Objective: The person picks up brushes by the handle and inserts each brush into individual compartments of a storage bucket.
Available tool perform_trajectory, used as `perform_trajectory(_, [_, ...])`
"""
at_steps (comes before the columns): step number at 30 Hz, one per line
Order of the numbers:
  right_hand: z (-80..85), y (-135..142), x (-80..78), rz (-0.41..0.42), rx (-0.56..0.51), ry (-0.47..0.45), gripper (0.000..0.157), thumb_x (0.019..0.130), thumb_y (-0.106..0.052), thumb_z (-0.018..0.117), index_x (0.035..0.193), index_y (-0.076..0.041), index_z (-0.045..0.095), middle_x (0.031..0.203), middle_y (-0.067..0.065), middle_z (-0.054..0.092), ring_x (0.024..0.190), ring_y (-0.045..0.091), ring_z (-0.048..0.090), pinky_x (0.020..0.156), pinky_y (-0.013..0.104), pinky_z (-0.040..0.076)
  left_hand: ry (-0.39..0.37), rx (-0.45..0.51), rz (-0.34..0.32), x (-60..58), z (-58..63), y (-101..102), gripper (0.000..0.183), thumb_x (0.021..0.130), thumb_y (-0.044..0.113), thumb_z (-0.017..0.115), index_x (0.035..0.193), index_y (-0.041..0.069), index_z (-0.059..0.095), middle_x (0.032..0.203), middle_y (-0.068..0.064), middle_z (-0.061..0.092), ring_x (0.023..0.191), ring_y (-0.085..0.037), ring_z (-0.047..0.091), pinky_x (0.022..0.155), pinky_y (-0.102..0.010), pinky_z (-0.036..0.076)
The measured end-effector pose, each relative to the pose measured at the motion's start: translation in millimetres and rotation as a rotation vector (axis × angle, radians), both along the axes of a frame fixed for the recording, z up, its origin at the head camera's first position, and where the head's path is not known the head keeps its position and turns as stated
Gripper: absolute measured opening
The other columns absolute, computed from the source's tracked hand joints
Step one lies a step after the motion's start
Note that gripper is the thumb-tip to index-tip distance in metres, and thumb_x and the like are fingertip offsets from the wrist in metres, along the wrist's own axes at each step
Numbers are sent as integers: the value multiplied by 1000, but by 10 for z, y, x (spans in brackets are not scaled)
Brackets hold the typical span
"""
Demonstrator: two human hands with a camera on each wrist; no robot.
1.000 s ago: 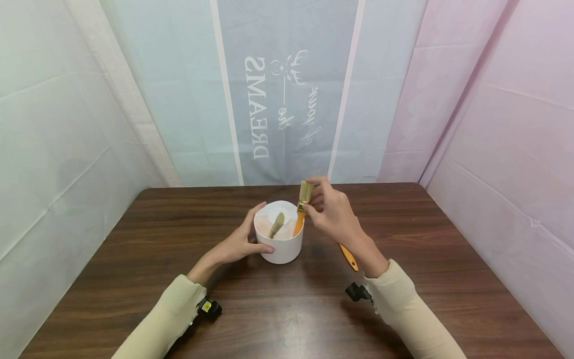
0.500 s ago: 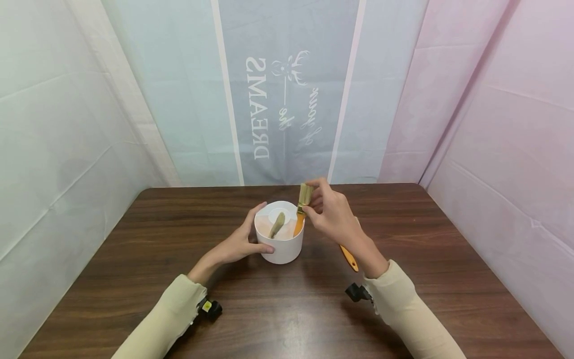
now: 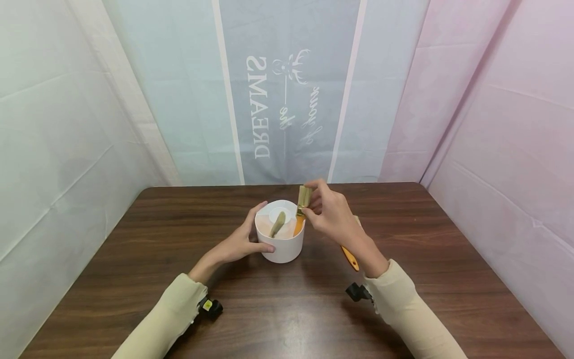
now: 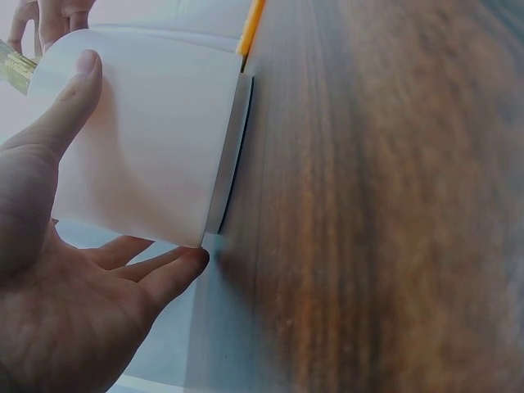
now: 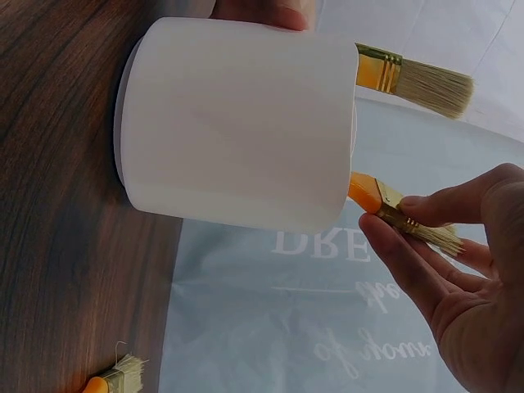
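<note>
A white round container (image 3: 282, 251) stands on the table, with my left hand (image 3: 236, 245) gripping its left side, thumb in front and fingers behind. My right hand (image 3: 334, 213) pinches a paintbrush (image 3: 298, 225) at its metal ferrule, between thumb and fingers. Its bristles point up, and its orange handle reaches down inside the container's right wall. A second paintbrush (image 5: 434, 86) stands bristles-up in the container, leaning; its handle is hidden by the wall. On the table beneath my right forearm lies a third paintbrush (image 3: 350, 258), partly covered in the head view.
The dark wood table (image 3: 278, 319) runs back to a printed curtain (image 3: 287, 99). White cloth hangs along the left (image 3: 67, 149) and right sides. A black wrist camera (image 3: 357, 292) sits under the right sleeve, another under the left.
My right hand and the pinched paintbrush have sunk slightly, the handle deeper in the container. My left hand keeps its grip.
</note>
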State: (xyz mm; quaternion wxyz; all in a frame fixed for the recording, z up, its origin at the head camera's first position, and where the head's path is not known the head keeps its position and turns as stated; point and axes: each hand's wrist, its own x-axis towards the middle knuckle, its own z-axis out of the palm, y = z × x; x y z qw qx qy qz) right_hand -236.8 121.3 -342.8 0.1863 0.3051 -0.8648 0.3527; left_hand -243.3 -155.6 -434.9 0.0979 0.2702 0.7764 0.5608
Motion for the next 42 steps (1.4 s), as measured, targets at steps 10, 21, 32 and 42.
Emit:
perform_trajectory(10, [-3, -9, 12, 6, 19, -34, 52, 88, -1, 78, 133, -5, 53, 96, 9, 70, 82, 18, 74, 70, 32, 61, -7, 11, -9, 0, -5, -3, 116, 86, 17, 86, 165, 34, 2, 169, -9, 20, 150, -33, 34, 115, -59, 42])
perform_trajectory(21, [-26, -19, -2, 22, 48, -33, 53, 87, 1, 79, 132, -4, 52, 93, 10, 70, 81, 19, 74, 69, 31, 62, -5, -9, 3, 2, -7, -1, 115, 86, 23, 87, 164, 38, 4, 168, -8, 21, 151, -32, 34, 116, -61, 39])
perform_trajectory(32, [-37, -18, -6, 25, 70, -14, 53, 87, 0, 79, 133, -5, 52, 92, 10, 70, 79, 17, 74, 67, 30, 61, -14, 3, -7, 5, -1, 2, 116, 86, 19, 86, 164, 38, 3, 168, -7, 22, 150, -31, 35, 116, -58, 41])
perform_trajectory(42, [-26, -16, -3, 33, 75, -16, 52, 87, 1, 79, 132, -5, 53, 92, 8, 69, 79, 16, 73, 68, 28, 61, -15, 1, -3, 4, -2, 2, 115, 86, 20, 86, 164, 38, 3, 168, -7, 22, 149, -31, 35, 116, -57, 40])
